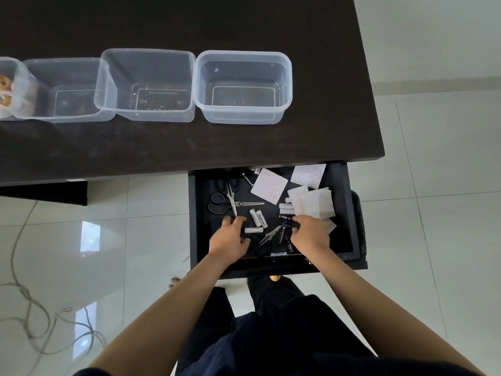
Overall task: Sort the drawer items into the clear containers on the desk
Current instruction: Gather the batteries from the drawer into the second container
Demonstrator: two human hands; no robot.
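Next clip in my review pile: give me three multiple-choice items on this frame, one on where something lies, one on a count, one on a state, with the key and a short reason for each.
1. Where do the black-handled scissors lie in the drawer?
A. left part
B. right part
C. on the desk

2. How many clear containers show on the desk?
A. two
B. four
C. six

3. What state is the rightmost container in?
A. lidded
B. full of batteries
C. open and empty

Key:
1 A, the scissors sit left of the patterned paper squares, ahead of the left hand.
2 B, four stand in a row, the leftmost cut by the frame edge.
3 C, it has no lid and its bare bottom shows, while the dark batteries lie in the drawer by the right hand.
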